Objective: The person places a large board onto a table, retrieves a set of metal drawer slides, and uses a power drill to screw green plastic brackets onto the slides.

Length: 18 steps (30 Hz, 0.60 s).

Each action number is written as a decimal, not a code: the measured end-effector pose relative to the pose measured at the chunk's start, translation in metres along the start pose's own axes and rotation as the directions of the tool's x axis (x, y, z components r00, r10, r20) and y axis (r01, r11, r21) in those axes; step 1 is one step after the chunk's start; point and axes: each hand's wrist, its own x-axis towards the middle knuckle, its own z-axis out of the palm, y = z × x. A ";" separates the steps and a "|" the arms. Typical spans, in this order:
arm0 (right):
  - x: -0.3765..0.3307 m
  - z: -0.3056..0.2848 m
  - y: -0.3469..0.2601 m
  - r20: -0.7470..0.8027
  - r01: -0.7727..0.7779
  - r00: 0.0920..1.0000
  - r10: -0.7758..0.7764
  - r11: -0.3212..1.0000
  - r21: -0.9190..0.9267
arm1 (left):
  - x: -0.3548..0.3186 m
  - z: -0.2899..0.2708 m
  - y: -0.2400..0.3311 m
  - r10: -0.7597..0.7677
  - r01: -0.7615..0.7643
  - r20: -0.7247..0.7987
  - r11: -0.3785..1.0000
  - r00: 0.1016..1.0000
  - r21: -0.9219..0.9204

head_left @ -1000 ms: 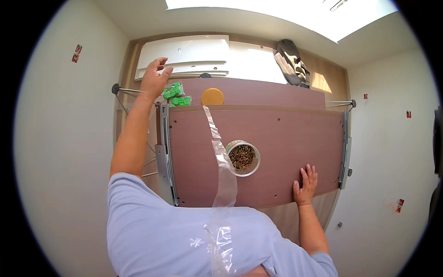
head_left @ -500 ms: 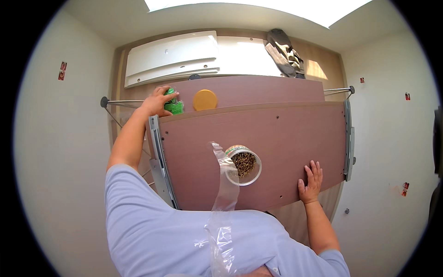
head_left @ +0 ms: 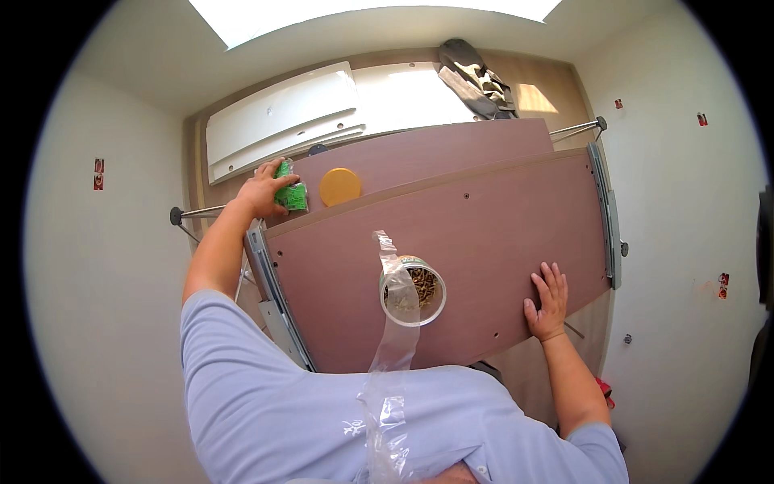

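The left hand (head_left: pixel 263 192) reaches past the left end of the front board (head_left: pixel 508 234) to the green packets (head_left: pixel 291 196). These lie in clear plastic at the left end of the back board (head_left: pixel 435 153), just beside the yellow lid (head_left: pixel 340 186). Its fingers (head_left: pixel 284 182) are spread and bent over the packets; whether they pinch them or only touch, I cannot tell. The right hand (head_left: pixel 550 310) rests palm down near the right part of the front board's near edge, its fingers slightly spread and thumb apart, holding nothing.

The front board's far edge runs between the person's body and the lid. Metal rails line both ends of this board, the left rail (head_left: pixel 280 298) close under the left forearm. Near its middle stands a round tub (head_left: pixel 442 302) partly filled with screws (head_left: pixel 422 284). A clear plastic strip (head_left: pixel 395 343) crosses the view in front of the tub and blurs its left part.

Beyond the back board lie white panels (head_left: pixel 282 105), with a dark cloth bundle (head_left: pixel 472 81) on their right end. Thin metal legs stick out on both sides, the left leg (head_left: pixel 201 212) just beyond the left forearm. A small red thing (head_left: pixel 606 393) shows beside the right forearm, mostly hidden.
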 end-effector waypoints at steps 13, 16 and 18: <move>-0.001 -0.003 0.000 -0.011 -0.028 1.000 0.028 1.000 0.007 | -0.034 -0.067 0.028 -0.179 -0.228 -0.560 0.782 0.809 -0.580; -0.003 -0.003 0.000 -0.018 -0.024 1.000 0.024 1.000 0.007 | -0.085 -0.105 0.097 0.128 -0.355 -0.439 0.800 0.889 -0.485; -0.003 -0.004 -0.001 -0.017 -0.022 1.000 0.022 1.000 0.012 | -0.111 -0.111 0.151 0.287 -0.381 -0.296 0.859 0.911 -0.343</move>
